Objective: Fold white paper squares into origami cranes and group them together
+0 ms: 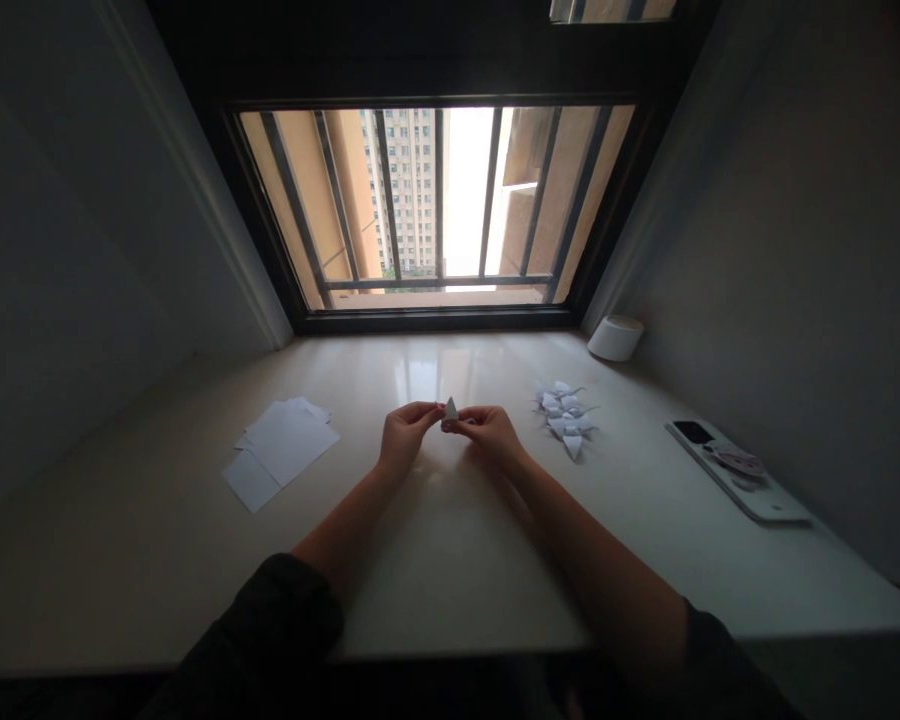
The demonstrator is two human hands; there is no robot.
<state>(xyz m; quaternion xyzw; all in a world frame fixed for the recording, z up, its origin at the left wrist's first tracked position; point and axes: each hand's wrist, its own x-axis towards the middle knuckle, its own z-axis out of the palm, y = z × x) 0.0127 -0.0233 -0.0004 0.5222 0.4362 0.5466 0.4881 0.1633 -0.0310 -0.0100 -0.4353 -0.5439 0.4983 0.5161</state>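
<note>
Between my two hands, above the middle of the pale sill, a small folded white paper piece points upward. The fingertips of my left hand pinch its left side. My right hand pinches it from the right, with thumb and finger closed on the paper. Much of the piece is hidden behind the fingers. To the right lies a cluster of several folded paper figures with pointed tips. Off to the left is a loose stack of white paper sheets, overlapping at uneven angles.
A phone in a pale case lies at the right, near the wall. At the back right corner stands a white rounded device. Behind the sill is a dark-framed window with bars outside. The sill's front edge runs beneath my forearms.
</note>
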